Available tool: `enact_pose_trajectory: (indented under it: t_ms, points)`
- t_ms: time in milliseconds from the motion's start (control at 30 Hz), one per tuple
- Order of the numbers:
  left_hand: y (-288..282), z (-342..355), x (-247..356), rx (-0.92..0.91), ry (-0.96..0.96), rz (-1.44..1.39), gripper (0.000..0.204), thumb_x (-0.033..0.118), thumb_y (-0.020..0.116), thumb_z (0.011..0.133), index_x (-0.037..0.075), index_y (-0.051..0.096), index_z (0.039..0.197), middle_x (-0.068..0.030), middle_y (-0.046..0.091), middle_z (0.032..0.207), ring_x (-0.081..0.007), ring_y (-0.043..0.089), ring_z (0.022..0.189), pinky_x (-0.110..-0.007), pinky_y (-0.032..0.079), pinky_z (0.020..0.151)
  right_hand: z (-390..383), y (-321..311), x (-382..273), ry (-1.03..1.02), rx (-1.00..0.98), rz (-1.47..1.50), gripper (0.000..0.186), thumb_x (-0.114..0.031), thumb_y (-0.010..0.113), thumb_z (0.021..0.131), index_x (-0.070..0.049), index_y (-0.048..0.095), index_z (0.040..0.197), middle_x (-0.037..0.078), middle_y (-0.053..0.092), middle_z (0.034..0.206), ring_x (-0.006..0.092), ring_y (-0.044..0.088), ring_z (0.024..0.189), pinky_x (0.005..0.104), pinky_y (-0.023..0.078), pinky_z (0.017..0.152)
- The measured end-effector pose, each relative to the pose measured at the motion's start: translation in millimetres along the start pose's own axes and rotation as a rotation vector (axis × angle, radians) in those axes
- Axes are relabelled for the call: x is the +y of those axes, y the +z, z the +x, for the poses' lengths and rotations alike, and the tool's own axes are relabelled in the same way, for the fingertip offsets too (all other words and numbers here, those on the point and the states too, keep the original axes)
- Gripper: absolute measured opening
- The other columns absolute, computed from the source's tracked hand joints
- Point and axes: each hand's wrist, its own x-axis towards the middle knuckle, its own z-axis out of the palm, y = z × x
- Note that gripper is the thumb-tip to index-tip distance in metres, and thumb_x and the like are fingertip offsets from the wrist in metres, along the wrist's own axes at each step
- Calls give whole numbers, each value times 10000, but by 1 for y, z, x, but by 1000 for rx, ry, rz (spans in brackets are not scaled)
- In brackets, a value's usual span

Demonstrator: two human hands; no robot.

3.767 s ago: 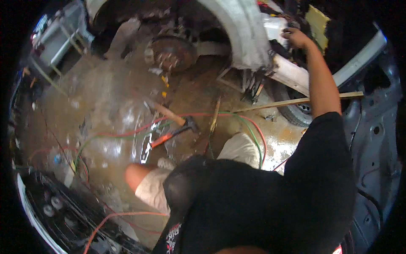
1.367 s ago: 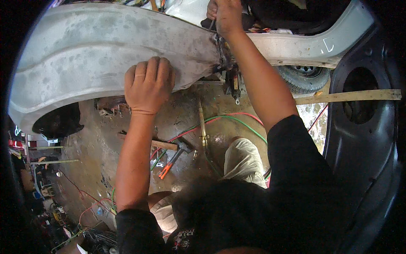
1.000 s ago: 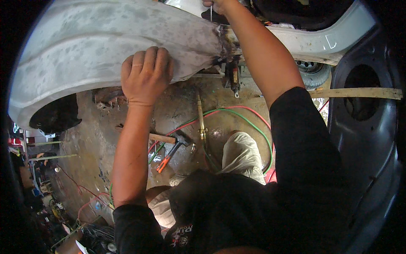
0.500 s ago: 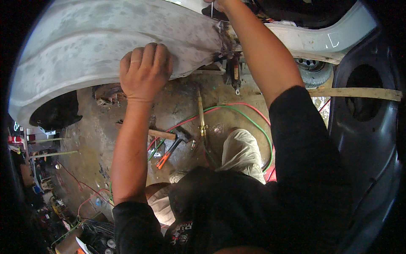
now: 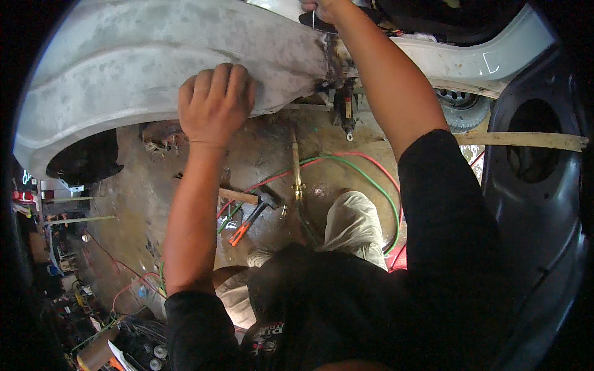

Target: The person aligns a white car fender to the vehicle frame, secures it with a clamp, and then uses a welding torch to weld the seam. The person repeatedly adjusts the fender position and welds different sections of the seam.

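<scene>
My left hand (image 5: 216,105) lies on a mottled grey fender (image 5: 117,55), over its lower edge, with bent fingers pressed together on the panel. At the top, my right hand (image 5: 322,8), partly cut off, grips a thin metal rod (image 5: 314,20) beside the fender's right end. Below that hand is a dark, scorched joint (image 5: 329,69) between the fender and a white body panel (image 5: 476,59). A black tool or fitting with an eye (image 5: 346,111) hangs beneath the joint.
On the wet floor lie a hammer (image 5: 252,221), a wooden-handled tool (image 5: 238,196), a brass torch (image 5: 296,173) and red and green hoses (image 5: 362,173). A wooden strip (image 5: 526,140) crosses a dark door panel (image 5: 535,229) at right. Clutter (image 5: 74,290) fills the lower left.
Since the oldest frame the view has shifted and my left hand has come onto the fender. My right hand has since moved up toward the frame's top edge. The last second shows little motion.
</scene>
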Motion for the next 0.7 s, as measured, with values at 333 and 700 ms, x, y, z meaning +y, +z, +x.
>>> enact_pose_trajectory:
  t_ms: [333, 700]
  points:
    - [-8, 2, 0, -92, -17, 13, 171, 329, 765, 814, 222, 673, 910, 60, 670, 897, -172, 618, 814, -357, 487, 798, 31, 2, 8, 188, -41, -127, 351, -303, 582, 944, -197, 408, 658, -27, 341, 522, 145, 280, 393, 323, 236, 387]
    - [-22, 12, 0, -209, -126, -161, 219, 292, 732, 815, 150, 670, 969, -17, 654, 953, -219, 620, 902, -395, 490, 785, -9, 13, -31, 68, 36, -830, 451, -446, 607, 1014, 4, 612, 1039, 68, 585, 695, 186, 560, 507, 372, 466, 448]
